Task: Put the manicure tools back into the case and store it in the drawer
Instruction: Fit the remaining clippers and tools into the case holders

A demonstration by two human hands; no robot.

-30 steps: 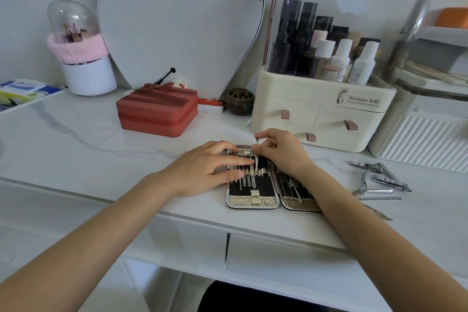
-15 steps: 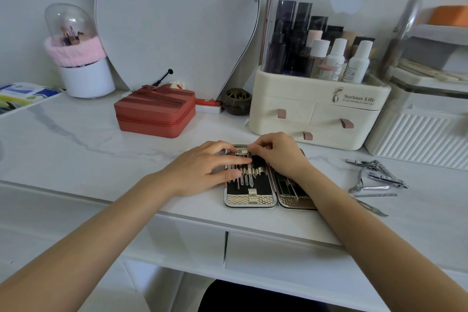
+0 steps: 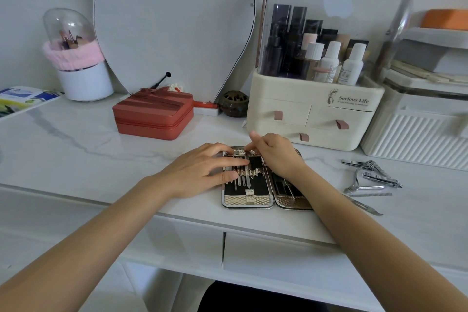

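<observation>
Both hands on open case (image 3: 248,200)
Left hand (image 3: 202,170): fingers flat, spread over the tools. Right hand (image 3: 276,157): fingertips pinching at top edge.

Soft, even daylight fills the scene, bright without harshness. The clear cover of the cosmetic organizer (image 3: 336,18) carries a pale reflected patch high on its front, and left of it the mirror (image 3: 167,23) shows only flat grey. Below the organizer the marble tabletop (image 3: 76,154) gleams faintly, and shadows under the left hand (image 3: 202,172) and right hand (image 3: 276,154) stay weak and diffuse. Wide-angle distortion bends lines far from the organizer, toward the frame edges. To its right, the white ribbed box (image 3: 417,142) looks slightly smeared
</observation>
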